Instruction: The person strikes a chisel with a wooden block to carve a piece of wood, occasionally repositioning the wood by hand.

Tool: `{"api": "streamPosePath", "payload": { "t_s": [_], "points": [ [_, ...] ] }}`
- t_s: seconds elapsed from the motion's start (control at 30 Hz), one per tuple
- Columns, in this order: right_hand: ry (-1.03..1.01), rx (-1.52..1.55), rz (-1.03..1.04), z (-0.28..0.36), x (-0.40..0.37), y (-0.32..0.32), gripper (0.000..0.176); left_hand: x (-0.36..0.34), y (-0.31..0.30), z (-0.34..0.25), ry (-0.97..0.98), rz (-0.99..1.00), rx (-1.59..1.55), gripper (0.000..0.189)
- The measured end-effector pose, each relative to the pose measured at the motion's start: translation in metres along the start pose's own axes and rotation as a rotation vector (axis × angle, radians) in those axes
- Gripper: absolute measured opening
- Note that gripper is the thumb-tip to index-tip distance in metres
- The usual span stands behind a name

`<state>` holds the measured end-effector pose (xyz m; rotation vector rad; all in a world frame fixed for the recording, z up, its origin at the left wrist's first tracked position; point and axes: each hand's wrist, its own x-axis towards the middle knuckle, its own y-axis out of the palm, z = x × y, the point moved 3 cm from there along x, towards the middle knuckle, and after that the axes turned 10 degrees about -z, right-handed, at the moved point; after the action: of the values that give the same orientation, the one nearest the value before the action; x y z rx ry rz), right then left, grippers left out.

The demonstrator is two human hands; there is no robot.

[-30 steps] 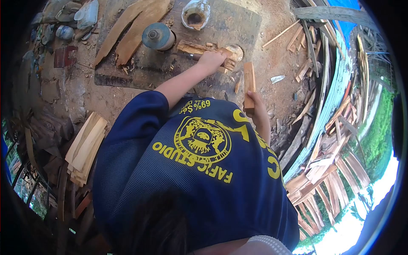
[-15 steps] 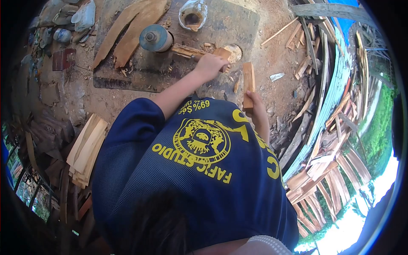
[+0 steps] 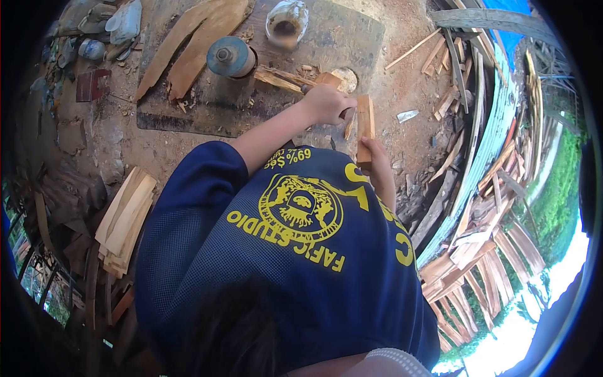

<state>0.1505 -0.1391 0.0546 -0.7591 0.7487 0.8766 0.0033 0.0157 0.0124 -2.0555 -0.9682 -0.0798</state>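
Note:
My left hand (image 3: pixel 328 104) is closed in a fist around a tool whose dark handle end (image 3: pixel 306 88) pokes out behind it. The rest of that tool is hidden, so I cannot tell its kind. In my right hand (image 3: pixel 378 157) a squared wooden block (image 3: pixel 365 129) stands roughly upright, gripped near its lower end. The left fist is close to the block's upper end. Just beyond the fist lie a small wood piece (image 3: pixel 328 78) and a pale round patch (image 3: pixel 345 80) on the worn board (image 3: pixel 251 116).
On the board are a blue-topped cylinder (image 3: pixel 225 55), a whitish pot (image 3: pixel 287 24), split wood (image 3: pixel 276 80) and curved planks (image 3: pixel 204 53). Stacked slats (image 3: pixel 127 217) lie at the left. Timber scraps (image 3: pixel 449 100) and a pale blue beam (image 3: pixel 480 151) border the right side.
My left hand has moved right and slightly down with the tool, closer to the upper end of the wooden block. The right hand and block have shifted only slightly.

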Motion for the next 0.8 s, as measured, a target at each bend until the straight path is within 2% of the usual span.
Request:
{"api": "streamPosePath", "payload": {
  "t_s": [0.3,0.8],
  "points": [
    [-0.008,-0.030,-0.011,0.007,-0.003,0.001,0.032,0.010,-0.008,0.010,-0.022,-0.054,0.024,0.015],
    [-0.011,-0.037,-0.001,0.009,0.000,0.001,0.032,0.016,0.003,0.017,-0.063,-0.013,0.048,0.014]
  ]
}}
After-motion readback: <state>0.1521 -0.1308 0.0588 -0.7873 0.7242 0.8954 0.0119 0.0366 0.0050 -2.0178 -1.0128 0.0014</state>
